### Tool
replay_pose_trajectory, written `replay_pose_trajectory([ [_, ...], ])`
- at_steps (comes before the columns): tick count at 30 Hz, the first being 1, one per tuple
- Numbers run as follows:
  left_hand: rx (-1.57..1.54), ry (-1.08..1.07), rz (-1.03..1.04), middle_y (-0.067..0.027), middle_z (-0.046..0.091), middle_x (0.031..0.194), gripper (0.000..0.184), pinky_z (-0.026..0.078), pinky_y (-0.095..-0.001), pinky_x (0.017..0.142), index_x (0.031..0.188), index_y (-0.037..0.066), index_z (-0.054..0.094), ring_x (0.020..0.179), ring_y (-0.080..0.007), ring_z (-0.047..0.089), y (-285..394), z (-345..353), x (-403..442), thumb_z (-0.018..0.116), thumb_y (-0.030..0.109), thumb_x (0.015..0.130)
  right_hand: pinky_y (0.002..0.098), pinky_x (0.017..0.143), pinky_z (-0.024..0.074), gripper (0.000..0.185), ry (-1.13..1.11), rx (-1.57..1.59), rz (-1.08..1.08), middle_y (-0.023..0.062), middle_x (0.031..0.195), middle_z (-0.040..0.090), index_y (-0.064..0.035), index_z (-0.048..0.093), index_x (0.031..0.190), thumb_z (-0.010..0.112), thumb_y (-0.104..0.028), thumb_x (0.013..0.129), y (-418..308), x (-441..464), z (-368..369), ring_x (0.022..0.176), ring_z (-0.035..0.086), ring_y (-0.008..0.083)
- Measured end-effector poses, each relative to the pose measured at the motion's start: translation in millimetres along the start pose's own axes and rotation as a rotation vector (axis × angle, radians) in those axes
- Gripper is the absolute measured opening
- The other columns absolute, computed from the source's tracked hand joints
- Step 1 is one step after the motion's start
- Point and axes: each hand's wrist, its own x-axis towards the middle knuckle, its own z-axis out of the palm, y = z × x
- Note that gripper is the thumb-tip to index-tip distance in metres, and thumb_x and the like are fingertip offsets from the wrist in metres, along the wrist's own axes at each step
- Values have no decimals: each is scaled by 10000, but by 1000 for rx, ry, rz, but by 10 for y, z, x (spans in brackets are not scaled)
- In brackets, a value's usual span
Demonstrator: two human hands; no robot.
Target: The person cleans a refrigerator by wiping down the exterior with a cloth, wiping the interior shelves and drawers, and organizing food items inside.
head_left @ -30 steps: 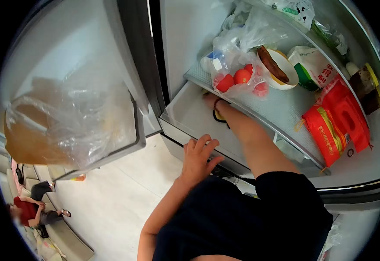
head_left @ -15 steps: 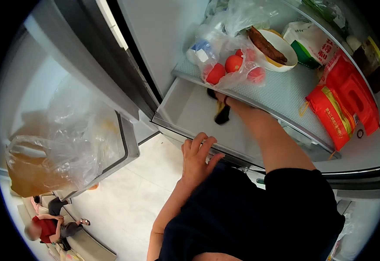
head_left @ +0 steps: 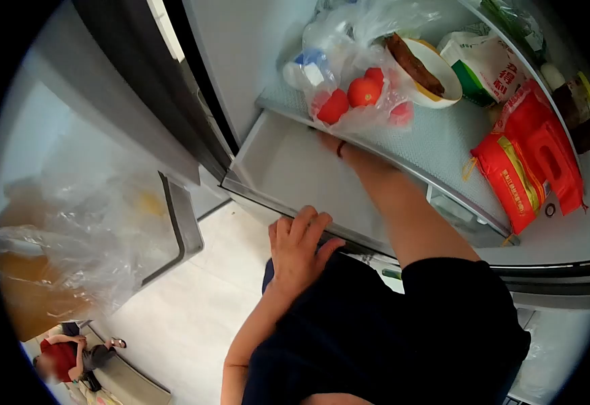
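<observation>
White plastic drawer (head_left: 285, 169) stands open below the shelf (head_left: 447, 152); my left hand (head_left: 300, 244), fingers loosely spread at its near rim, can best steady it, while my right hand (head_left: 328, 141) reaches far in, grip hidden, wrist best held low
</observation>
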Motion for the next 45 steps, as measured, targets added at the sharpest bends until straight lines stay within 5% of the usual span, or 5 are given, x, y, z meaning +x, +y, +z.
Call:
replay_pose_trajectory([
  [8, 58, 31, 76, -40, 530, 1127, 459, 375, -410, 807, 1114, 141, 594, 888, -264, 475, -72, -50, -6, 752, 355, 740, 430, 803, 481, 245, -331, -252, 603, 153, 952, 645, -80, 694, 933, 592, -184, 735, 105, -409, -536, 937, 614, 282],
  [16, 18, 99, 120, -14, 531, 1158, 447, 369, -410, 790, 1128, 158, 591, 870, -259, 469, -161, 11, -65, 733, 363, 758, 419, 598, 442, 131, -940, -495, 215, 105, 642, 552, -39, 594, 616, 631, -156, 662, -372, -1144, -593, 603, 508, 280],
  [27, 43, 62, 112, 15, 532, 1145, 437, 355, -405, 787, 1131, 178, 592, 825, -233, 456, -165, 31, -65, 709, 396, 771, 436, 1103, 296, 696, -484, -68, 435, 203, 1522, 283, -56, 362, 1438, 532, -432, 877, -144, -881, -805, 1374, 320, 373],
  [37, 31, 94, 131, -55, 526, 1174, 462, 372, -420, 788, 1119, 135, 597, 904, -281, 482, -146, 95, -76, 746, 383, 759, 456, 960, 419, 534, -750, -61, -812, 111, 1378, 469, -190, 475, 1368, 574, -226, 845, -408, -1407, -887, 1174, 503, 367],
  [45, 44, 42, 126, -62, 524, 1140, 482, 368, -409, 783, 1126, 134, 590, 892, -281, 476, -151, 68, -71, 764, 371, 744, 441, 1014, 410, 566, -345, -94, 617, 179, 1345, 513, -127, 490, 1360, 530, -62, 799, 369, -568, -633, 1211, 511, 374],
])
